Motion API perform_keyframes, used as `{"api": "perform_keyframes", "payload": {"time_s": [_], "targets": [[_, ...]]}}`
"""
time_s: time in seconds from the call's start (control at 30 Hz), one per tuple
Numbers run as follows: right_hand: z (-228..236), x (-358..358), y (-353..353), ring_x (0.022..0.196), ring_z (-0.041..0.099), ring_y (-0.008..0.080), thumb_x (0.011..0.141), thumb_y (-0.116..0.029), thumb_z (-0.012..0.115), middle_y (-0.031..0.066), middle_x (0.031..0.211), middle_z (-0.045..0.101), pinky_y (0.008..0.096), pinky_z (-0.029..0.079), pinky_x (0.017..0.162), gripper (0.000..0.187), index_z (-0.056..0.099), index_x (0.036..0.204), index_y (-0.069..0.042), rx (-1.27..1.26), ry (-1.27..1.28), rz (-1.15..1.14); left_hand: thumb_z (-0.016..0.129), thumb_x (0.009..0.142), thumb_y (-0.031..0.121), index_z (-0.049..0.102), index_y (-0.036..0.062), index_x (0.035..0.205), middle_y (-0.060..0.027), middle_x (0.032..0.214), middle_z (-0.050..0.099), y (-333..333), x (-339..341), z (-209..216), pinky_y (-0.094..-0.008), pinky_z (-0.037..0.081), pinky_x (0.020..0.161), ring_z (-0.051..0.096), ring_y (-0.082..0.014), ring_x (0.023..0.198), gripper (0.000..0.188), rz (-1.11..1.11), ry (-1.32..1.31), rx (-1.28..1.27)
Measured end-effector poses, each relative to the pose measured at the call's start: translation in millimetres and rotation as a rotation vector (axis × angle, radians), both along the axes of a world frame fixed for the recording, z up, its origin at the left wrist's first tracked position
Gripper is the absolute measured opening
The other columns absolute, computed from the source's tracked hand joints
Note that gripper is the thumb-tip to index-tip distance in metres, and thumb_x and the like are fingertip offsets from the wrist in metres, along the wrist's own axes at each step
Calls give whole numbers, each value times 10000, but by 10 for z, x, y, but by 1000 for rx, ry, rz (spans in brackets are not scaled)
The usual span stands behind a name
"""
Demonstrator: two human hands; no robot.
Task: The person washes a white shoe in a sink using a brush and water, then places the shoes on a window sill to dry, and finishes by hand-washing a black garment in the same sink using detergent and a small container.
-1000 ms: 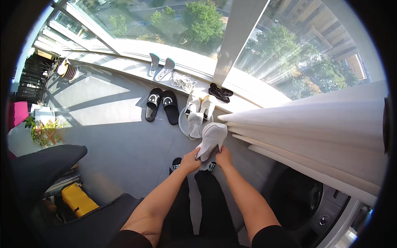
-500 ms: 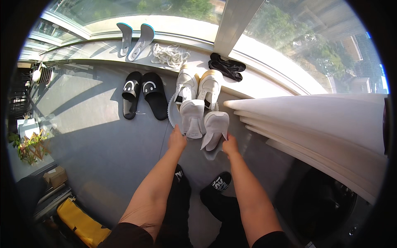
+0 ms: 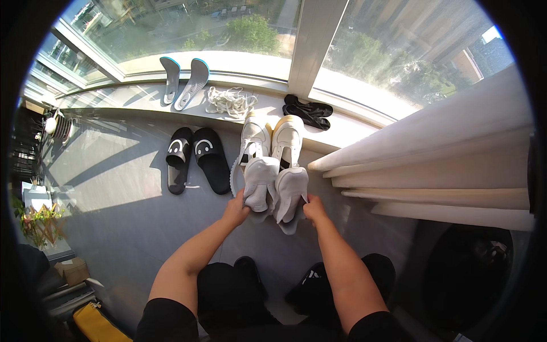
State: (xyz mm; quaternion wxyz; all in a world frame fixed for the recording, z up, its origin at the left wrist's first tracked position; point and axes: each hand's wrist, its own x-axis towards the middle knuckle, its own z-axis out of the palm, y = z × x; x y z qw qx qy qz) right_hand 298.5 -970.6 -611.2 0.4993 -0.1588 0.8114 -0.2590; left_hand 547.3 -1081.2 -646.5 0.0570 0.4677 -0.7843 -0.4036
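Two white lace-less sneakers stand side by side in front of me, toes at the window ledge and long pale tongues folded toward me. My left hand (image 3: 234,210) pinches the near outer edge of the left sneaker (image 3: 255,134). At the near outer edge of the right sneaker (image 3: 288,137), my right hand (image 3: 314,209) is closed in the same way. Both hands are low, one on either side of the pair. A white ridged rim (image 3: 234,174) shows beside the left sneaker; the rest of it is hidden.
Black slides (image 3: 209,162) sit left of the sneakers. Grey insoles (image 3: 194,85), white laces (image 3: 231,103) and black fabric items (image 3: 308,113) lie on the ledge (image 3: 137,114). A pale curtain (image 3: 433,165) hangs at right. A yellow bag (image 3: 98,324) is at lower left.
The whole view has tilted up, so the ledge and sneakers sit lower in the picture. My knees appear more bent. Both hands stay at the sneakers.
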Motion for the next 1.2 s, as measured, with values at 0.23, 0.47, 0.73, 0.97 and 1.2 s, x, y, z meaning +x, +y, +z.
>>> {"api": "perform_keyframes", "payload": {"time_s": [0.23,0.47,0.73,0.97,1.2], "targets": [[14,155,-100,941,626,314,704,13,438,166,976,664,357,464,804,472,635,1115,-106,-67,38,-55,578,716,84,383,66,1268,-270,971,606,-153,216,3,-465,472,789,579,-449,905,586,42,47,53],[-63,173,-289,984,584,395,709,-50,480,210,1005,638,427,454,864,391,606,1079,-39,24,292,232,534,709,53,372,48,1259,-286,1020,587,-243,237,-224,-469,447,846,552,-462,961,573,9,69,33],[123,276,-403,1030,572,389,675,-156,592,265,1148,558,416,439,913,778,278,1369,2,56,181,152,624,621,81,211,38,1386,-216,1233,498,-321,201,-62,-367,432,909,517,-337,1120,870,-59,13,270],[-333,378,-315,1213,447,362,664,-154,676,273,1346,396,371,368,995,984,86,1441,-21,-487,111,-151,718,550,149,-50,29,1443,-224,1448,220,-500,170,73,-365,364,1012,380,-330,1261,1183,-180,192,321],[-368,431,-242,1105,508,251,691,-68,699,166,1250,482,353,426,913,936,137,1440,-50,-479,162,-167,788,617,226,-37,38,1445,-208,1434,250,-388,35,93,-384,349,1013,346,-286,1287,1184,5,347,440]]}}
